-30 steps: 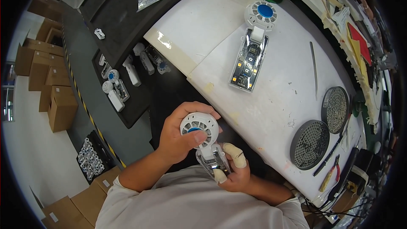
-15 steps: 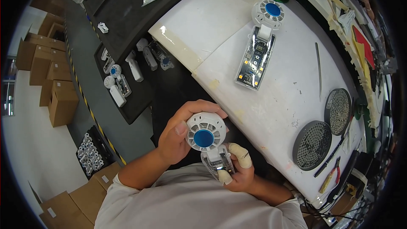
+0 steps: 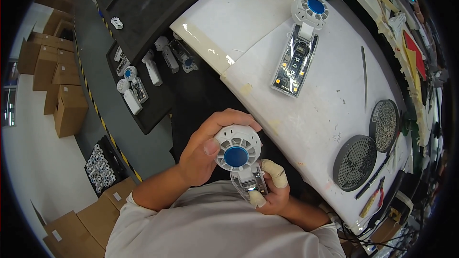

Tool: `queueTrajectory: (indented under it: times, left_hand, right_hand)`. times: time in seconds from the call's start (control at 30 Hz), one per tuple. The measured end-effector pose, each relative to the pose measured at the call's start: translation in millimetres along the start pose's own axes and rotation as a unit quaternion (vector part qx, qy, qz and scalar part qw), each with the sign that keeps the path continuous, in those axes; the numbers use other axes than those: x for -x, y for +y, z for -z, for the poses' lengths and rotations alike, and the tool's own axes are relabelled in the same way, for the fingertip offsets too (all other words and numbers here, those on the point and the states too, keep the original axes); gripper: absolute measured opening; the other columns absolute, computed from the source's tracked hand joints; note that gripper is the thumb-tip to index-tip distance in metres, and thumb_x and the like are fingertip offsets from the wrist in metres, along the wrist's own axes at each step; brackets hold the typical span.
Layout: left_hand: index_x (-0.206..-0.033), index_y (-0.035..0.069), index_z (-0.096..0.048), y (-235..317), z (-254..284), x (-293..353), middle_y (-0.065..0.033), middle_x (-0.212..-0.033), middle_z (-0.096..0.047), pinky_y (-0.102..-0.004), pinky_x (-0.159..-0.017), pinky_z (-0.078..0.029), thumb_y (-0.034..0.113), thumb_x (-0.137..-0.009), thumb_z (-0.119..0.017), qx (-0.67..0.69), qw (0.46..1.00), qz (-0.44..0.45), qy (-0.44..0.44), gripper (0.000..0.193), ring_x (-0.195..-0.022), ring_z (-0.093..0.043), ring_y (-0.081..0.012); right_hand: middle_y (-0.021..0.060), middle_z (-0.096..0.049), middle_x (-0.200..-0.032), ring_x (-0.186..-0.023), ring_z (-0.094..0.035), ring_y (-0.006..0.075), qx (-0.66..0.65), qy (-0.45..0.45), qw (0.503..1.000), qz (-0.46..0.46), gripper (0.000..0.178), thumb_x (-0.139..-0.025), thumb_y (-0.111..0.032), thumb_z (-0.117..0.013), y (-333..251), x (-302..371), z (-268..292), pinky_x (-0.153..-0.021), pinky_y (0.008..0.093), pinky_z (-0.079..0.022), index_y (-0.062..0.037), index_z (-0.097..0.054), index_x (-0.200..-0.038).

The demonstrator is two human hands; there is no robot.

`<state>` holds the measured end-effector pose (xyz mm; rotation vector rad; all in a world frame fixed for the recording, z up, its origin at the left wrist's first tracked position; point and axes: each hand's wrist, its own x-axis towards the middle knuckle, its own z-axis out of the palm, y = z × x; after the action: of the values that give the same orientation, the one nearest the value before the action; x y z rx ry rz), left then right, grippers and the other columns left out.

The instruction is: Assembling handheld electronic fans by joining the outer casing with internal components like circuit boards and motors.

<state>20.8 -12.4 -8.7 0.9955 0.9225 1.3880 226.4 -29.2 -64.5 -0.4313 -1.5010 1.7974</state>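
A small handheld fan (image 3: 236, 156), with a round white vented head, a blue centre disc and a clear handle showing electronics, is held in front of my chest. My left hand (image 3: 203, 150) wraps round the head, thumb on its rim. Below it, my right hand (image 3: 275, 193) grips the clear handle; its thumb and a finger wear pale coverings. Part of the handle is hidden by these fingers. A second fan (image 3: 297, 59) of the same kind lies on the white table, its handle toward me and its circuit board visible through the clear casing.
The white table (image 3: 267, 110) curves to my right. It carries two round dark trays (image 3: 355, 162) of small parts, a thin rod (image 3: 364, 76) and pliers (image 3: 377, 198). To the left, a black tray (image 3: 158, 119) holds white fan pieces. Cardboard boxes (image 3: 69, 110) line the wall.
The fan and both hands have shifted slightly right in the view, and the grip looks the same. The table and its things also appear slightly shifted as the view moves.
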Motion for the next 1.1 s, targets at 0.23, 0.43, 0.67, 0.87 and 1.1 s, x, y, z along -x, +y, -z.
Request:
queueTrajectory:
  times: [0.23,0.43,0.67,0.87,1.1]
  left_hand:
    - [-0.123,-0.004,-0.045,1.9,1.7,1.0,-0.0225,-0.116,-0.053,-0.0395,-0.083,-0.055,0.063,-0.093,-0.043,-0.067,0.997,0.022,0.002,0.073,-0.098,-0.065,-0.031]
    - [-0.123,-0.004,-0.045,-0.5,-0.6,0.6,-0.0225,-0.115,-0.054,-0.0398,-0.083,-0.055,0.065,-0.092,-0.042,0.02,0.999,0.019,0.016,0.075,-0.097,-0.065,-0.0311]
    - [-0.122,-0.003,-0.046,0.2,-1.2,0.6,-0.0215,-0.115,-0.055,-0.0384,-0.081,-0.055,0.057,-0.092,-0.051,0.019,0.999,0.015,0.022,0.068,-0.097,-0.065,-0.0301]
    - [-0.119,-0.003,-0.048,-1.9,-2.6,0.9,-0.0195,-0.113,-0.057,-0.0361,-0.08,-0.055,0.034,-0.086,-0.069,0.013,0.999,0.003,0.031,0.054,-0.095,-0.066,-0.0273]
    - [-0.118,-0.003,-0.049,-2.0,-3.9,1.0,-0.0192,-0.112,-0.058,-0.0357,-0.079,-0.055,0.027,-0.084,-0.071,0.021,0.998,0.033,0.056,0.05,-0.094,-0.066,-0.0262]
  right_hand:
    - [0.0202,-0.045,-0.13,-0.113,-0.052,0.0225,0.036,0.001,0.999,0.002,0.068,-0.091,-0.017,-0.066,2.8,2.3,-1.3,-0.096,0.037,-0.044,0.001,-0.022,-0.14]
    - [0.0212,-0.044,-0.133,-0.116,-0.051,0.0235,0.02,-0.015,1.0,-0.002,0.069,-0.091,-0.014,-0.065,5.3,2.9,0.9,-0.098,0.0383,-0.043,0.0009,-0.021,-0.141]
    - [0.0214,-0.045,-0.131,-0.115,-0.052,0.0232,0.038,-0.009,0.999,0.005,0.065,-0.089,-0.005,-0.06,1.1,1.6,-0.3,-0.097,0.0374,-0.043,0.0023,-0.022,-0.14]
    - [0.0227,-0.046,-0.13,-0.113,-0.053,0.0241,0.1,-0.023,0.995,-0.003,0.065,-0.085,0.0,-0.055,1.9,4.1,2.8,-0.096,0.037,-0.044,0.0039,-0.021,-0.14]
    - [0.0263,-0.058,-0.119,-0.102,-0.064,0.0287,0.11,0.035,0.993,0.018,0.066,-0.078,-0.002,-0.068,6.2,1.6,-1.7,-0.088,0.0357,-0.052,0.0073,-0.034,-0.135]
